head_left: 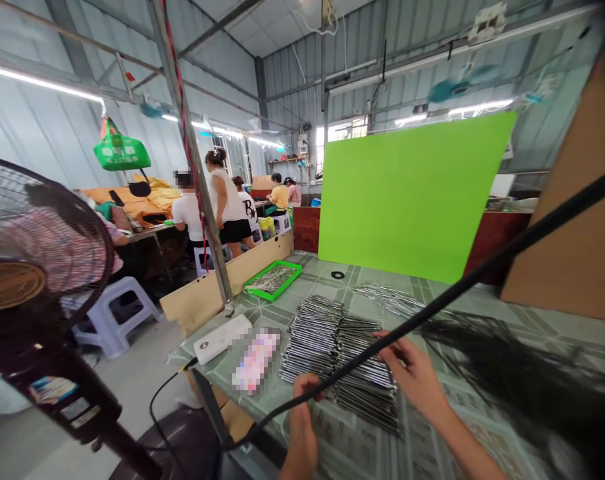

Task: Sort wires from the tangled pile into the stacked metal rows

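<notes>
Thin dark-and-silver metal rods lie side by side in two neat stacks, a left stack [312, 337] and a right stack [365, 390], on the table. At the lower edge of the left stack is my left hand [303, 420], its fingers curled inward. What it holds, if anything, is hidden. Over the right ends of the rods reaches my right hand [415, 370]; its fingers are bent and apart, the fingertips close to the rods. A black bar or cable [382, 343] crosses the view in front of both hands and covers some rods.
Loose silver rods [392, 298] and a blurred dark bundle [512, 360] lie to the right. A green tray [293, 274] holds small metal pieces. A white device [222, 339], a black ring [337, 275], a green board [407, 200] and a fan [47, 227] surround the workspace. Several people sit or stand behind.
</notes>
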`<state>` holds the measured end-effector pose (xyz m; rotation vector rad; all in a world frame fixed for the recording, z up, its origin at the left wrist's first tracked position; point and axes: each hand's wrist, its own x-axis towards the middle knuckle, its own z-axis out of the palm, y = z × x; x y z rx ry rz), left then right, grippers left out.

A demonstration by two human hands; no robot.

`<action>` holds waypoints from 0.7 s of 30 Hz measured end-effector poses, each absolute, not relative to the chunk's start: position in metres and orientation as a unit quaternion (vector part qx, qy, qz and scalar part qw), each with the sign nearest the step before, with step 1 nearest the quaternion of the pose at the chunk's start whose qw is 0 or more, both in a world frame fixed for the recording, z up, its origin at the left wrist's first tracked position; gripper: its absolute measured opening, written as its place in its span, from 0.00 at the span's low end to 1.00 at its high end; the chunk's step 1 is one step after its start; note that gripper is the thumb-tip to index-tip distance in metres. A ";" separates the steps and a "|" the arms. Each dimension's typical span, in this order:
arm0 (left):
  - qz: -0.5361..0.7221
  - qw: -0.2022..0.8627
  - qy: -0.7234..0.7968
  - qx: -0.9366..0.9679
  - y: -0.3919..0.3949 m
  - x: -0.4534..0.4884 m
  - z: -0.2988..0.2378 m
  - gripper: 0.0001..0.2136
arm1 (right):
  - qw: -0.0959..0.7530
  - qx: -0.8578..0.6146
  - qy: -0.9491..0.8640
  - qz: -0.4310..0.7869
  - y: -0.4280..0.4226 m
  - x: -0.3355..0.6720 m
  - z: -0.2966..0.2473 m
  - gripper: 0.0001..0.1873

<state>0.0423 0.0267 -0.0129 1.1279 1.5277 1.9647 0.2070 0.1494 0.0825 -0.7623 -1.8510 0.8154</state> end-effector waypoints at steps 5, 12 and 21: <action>0.707 0.236 0.520 0.417 0.027 0.042 -0.005 0.30 | 0.412 -0.325 -0.821 0.225 0.160 0.209 0.086 0.18; 0.704 0.240 0.505 0.438 0.027 0.042 -0.005 0.29 | 0.269 -0.299 -0.911 0.090 0.186 0.188 0.074 0.15; 0.696 0.250 0.490 0.462 0.023 0.042 0.001 0.30 | 0.205 -0.354 -0.900 0.151 0.250 0.165 0.077 0.13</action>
